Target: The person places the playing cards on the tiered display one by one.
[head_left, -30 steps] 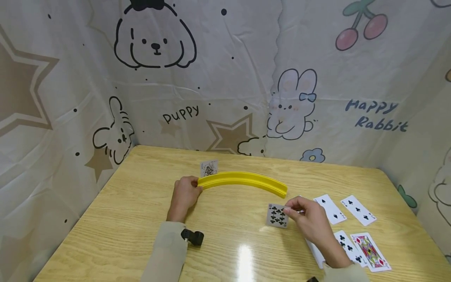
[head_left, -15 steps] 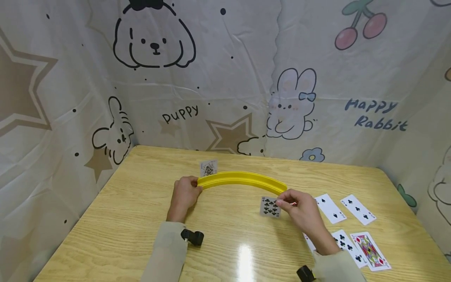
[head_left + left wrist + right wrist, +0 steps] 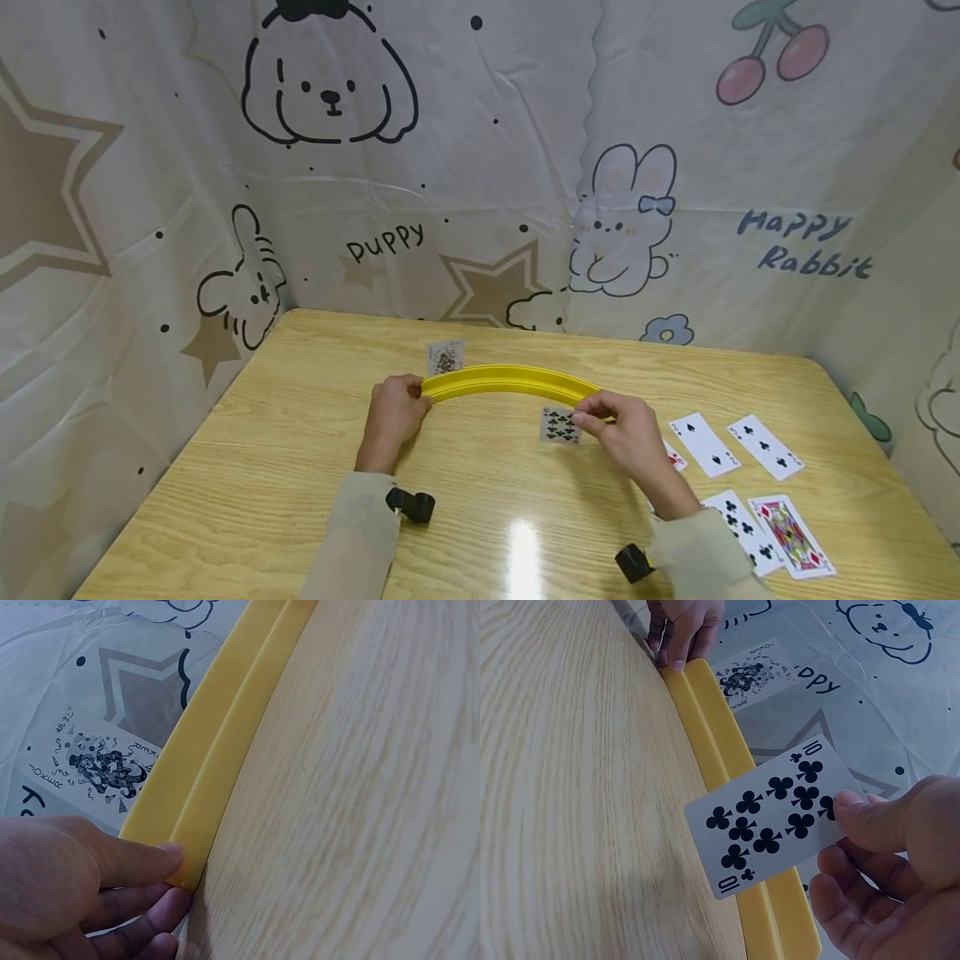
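Observation:
A curved yellow card holder point(image 3: 510, 380) stands on the wooden table. At its left end my left hand point(image 3: 393, 417) pinches it, thumb on the front face in the left wrist view point(image 3: 154, 859). A joker card point(image 3: 446, 357) stands upright in the holder near that end. My right hand point(image 3: 622, 433) pinches the ten of clubs point(image 3: 559, 425) by its right edge, thumb on the printed face. That card is in front of the holder's right part; in the right wrist view the ten of clubs point(image 3: 765, 817) covers a stretch of the holder.
Face-up cards lie at the right of the table: a two of spades point(image 3: 705, 444), a three of clubs point(image 3: 766, 447), a jack-like diamond face card point(image 3: 792, 536) and a clubs card point(image 3: 742, 529). A red card is partly hidden by my right hand. A patterned cloth point(image 3: 480, 167) hangs behind.
My right hand has moved left and away from me, carrying the ten of clubs closer to the holder. My left hand, the holder and the joker have stayed in place.

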{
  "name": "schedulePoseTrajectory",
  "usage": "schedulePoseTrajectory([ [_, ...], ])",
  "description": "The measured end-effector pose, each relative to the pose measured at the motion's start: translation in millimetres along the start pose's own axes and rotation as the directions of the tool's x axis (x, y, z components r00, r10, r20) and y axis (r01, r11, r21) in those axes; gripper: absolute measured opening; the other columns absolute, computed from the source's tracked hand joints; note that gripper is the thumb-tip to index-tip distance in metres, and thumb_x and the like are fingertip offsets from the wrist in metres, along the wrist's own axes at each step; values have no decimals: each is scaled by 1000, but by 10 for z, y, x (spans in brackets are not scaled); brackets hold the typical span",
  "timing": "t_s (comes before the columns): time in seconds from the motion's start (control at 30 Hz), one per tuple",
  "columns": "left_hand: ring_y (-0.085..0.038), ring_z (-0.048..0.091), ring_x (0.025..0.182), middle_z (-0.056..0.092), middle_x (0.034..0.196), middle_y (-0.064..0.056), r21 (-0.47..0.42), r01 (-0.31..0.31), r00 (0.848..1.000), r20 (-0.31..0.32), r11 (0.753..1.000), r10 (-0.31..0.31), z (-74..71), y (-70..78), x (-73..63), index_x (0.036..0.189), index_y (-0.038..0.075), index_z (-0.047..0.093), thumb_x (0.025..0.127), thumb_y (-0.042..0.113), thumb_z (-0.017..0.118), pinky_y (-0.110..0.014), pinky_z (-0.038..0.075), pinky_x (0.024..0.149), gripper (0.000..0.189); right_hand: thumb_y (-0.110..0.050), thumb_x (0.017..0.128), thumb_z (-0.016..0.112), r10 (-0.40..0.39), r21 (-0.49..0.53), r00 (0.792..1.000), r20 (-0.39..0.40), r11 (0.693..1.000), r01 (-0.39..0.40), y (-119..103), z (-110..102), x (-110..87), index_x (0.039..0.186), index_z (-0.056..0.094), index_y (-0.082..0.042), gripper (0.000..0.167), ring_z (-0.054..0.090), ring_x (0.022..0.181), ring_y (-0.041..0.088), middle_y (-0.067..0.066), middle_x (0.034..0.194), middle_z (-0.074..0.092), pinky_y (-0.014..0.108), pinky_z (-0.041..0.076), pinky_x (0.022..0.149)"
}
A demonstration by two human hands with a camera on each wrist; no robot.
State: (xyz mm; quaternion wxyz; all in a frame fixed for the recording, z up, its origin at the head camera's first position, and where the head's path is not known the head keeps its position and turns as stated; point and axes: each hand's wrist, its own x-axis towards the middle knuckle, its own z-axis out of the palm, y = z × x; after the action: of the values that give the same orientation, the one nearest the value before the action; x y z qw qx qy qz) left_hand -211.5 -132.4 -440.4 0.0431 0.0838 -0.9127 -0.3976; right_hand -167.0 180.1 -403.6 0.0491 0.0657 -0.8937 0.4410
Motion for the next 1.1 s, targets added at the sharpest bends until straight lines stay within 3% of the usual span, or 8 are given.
schedulePoseTrajectory([
  [1.1,-25,67,96,71,107,-15,39,-45,998,40,998,44,4,-42,17,125,-4,66,90,8,74,-40,55,83,38,-9,90,76,-109,68,993,48,992,106,-118,246,295,86,74,-8,5,60,76,17,-2,82,69,33,48,64],
])
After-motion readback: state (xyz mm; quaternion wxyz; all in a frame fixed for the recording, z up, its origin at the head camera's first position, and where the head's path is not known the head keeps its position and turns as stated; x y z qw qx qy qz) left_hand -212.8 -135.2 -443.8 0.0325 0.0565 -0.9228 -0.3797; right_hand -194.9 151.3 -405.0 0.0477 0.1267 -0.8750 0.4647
